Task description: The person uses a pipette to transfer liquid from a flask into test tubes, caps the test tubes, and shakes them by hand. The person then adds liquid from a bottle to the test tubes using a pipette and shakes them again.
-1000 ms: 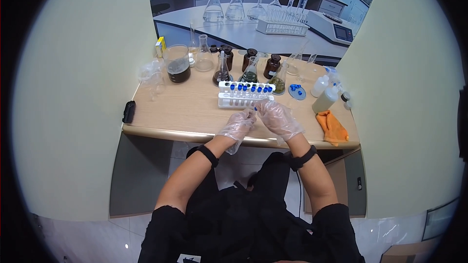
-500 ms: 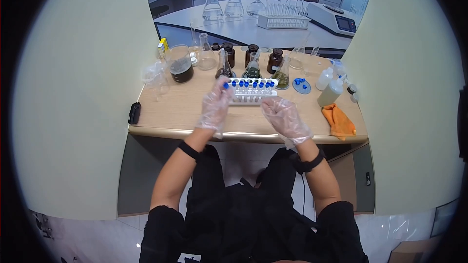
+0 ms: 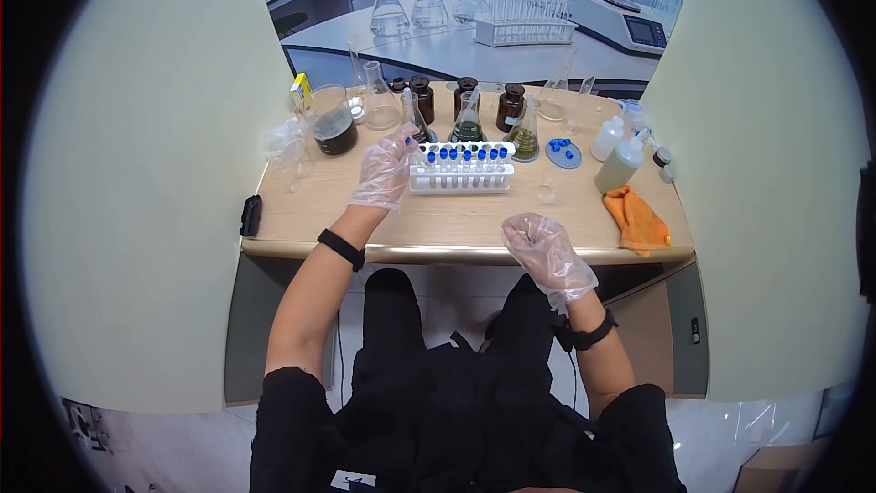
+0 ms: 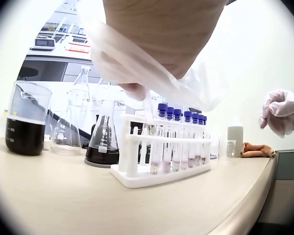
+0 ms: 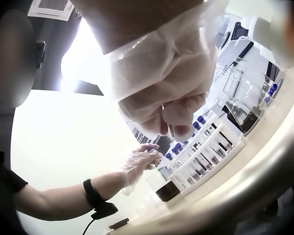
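My gloved left hand [image 3: 383,173] pinches a capped test tube [image 4: 148,110] at the left end of a white test tube rack [image 3: 461,190]. The blue cap shows among the fingers in the head view. In the left wrist view, the tube's lower part comes down at the rack's top edge. Several blue-capped test tubes [image 4: 186,142] stand upright in the rack, with faintly violet contents at the bottom. To the right, my gloved right hand [image 3: 550,256] hovers over the table's front edge, fingers loosely curled, nothing seen in them.
Behind the rack stand conical flasks [image 3: 468,131] of dark and greenish liquid and brown bottles [image 3: 511,111]. A beaker [image 3: 335,137] of dark liquid is at left. At right are a dish [image 3: 566,162] with blue caps, a small beaker [image 3: 546,193], plastic bottles [image 3: 619,169] and an orange cloth [image 3: 636,221].
Both hands were together in front of the rack. The left hand has carried the blue-capped tube to the rack's left end; the right hand has drawn back toward the front edge.
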`<state>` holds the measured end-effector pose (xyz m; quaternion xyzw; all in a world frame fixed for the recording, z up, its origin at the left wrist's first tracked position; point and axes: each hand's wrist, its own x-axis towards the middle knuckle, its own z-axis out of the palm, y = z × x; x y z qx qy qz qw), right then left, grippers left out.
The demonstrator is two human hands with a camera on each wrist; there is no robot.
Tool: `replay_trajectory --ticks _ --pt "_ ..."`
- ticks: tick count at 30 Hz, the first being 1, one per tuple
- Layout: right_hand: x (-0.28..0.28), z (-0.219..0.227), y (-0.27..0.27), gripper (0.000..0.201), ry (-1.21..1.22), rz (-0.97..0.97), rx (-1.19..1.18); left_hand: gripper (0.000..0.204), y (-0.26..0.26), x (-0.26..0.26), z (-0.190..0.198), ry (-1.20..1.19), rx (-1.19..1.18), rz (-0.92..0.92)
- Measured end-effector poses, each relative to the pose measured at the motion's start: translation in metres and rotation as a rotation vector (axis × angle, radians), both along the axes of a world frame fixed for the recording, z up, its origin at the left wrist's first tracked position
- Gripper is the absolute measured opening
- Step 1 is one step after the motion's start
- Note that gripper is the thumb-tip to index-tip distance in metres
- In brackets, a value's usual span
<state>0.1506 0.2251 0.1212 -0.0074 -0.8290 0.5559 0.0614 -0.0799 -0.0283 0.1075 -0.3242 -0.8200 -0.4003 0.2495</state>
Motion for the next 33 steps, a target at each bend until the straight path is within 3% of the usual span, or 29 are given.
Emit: replay_trajectory --ticks 3,6,9,13,16,18,25,27,33 --pt "0.007 -0.007 0.009 0.021 0.01 -0.006 -0.01 0.031 0.002 0.01 0.024 -0.061 -0.066 0.128" --pt "0.01 -0.018 0.015 0.016 0.142 0.009 0.03 0.03 0.001 0.003 0.016 0.037 -0.209 0.144" --pt "0.011 -0.021 0.024 0.016 0.179 0.053 0.119 0.036 0.007 -0.006 0.002 0.169 -0.107 0.075" --pt "0.021 -0.012 0.025 0.021 0.048 0.036 -0.006 0.032 0.01 0.0 0.012 0.185 -0.274 0.174" --pt "0.022 -0.012 0.031 0.021 0.121 0.106 0.097 0.026 0.01 0.007 0.02 0.149 -0.313 0.202" --pt "0.02 -0.014 0.034 0.021 0.161 0.133 0.176 0.026 0.01 0.015 0.02 0.041 -0.298 0.108" --pt "0.028 0.001 0.035 0.021 0.106 0.199 0.21 0.016 0.009 0.004 -0.013 0.004 -0.391 0.109" --pt "0.029 -0.005 0.035 0.02 0.212 0.208 0.296 0.015 0.011 0.008 -0.014 -0.011 -0.458 0.136" --pt "0.035 -0.004 0.033 0.018 0.121 0.188 0.347 0.031 0.012 0.011 -0.013 -0.032 -0.535 0.127"
